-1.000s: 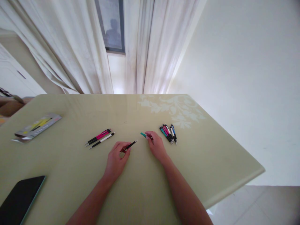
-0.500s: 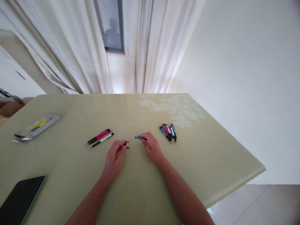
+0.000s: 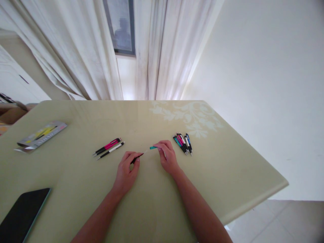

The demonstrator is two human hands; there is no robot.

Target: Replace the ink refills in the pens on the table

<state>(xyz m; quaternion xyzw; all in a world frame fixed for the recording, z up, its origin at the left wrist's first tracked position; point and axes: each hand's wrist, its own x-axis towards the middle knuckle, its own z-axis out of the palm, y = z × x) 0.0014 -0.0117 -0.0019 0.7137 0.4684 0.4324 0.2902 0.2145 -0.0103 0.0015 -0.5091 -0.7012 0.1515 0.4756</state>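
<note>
Between thumb and fingers, my left hand (image 3: 126,172) pinches the black lower part of a pen (image 3: 136,158), with a thin pale refill (image 3: 145,152) sticking out toward the right. My right hand (image 3: 168,158) grips the teal pen barrel (image 3: 153,147), whose end points left at the refill; a small gap separates the two parts. Left of my hands lie pink-and-black pens (image 3: 108,145) and a white-and-black pen (image 3: 111,150). To the right of my right hand is a bunch of several pens (image 3: 182,143) in teal, pink, white and blue.
All this lies on a pale green table (image 3: 152,209). An opened flat package (image 3: 42,136) is at the far left, and a black tablet-like slab (image 3: 24,214) at the near left. Curtains (image 3: 83,50) hang behind; a white wall (image 3: 265,84) stands on the right.
The black pen part in my left hand has turned, so more of it and the pale refill now show. My right hand has shifted slightly right with the teal barrel.
</note>
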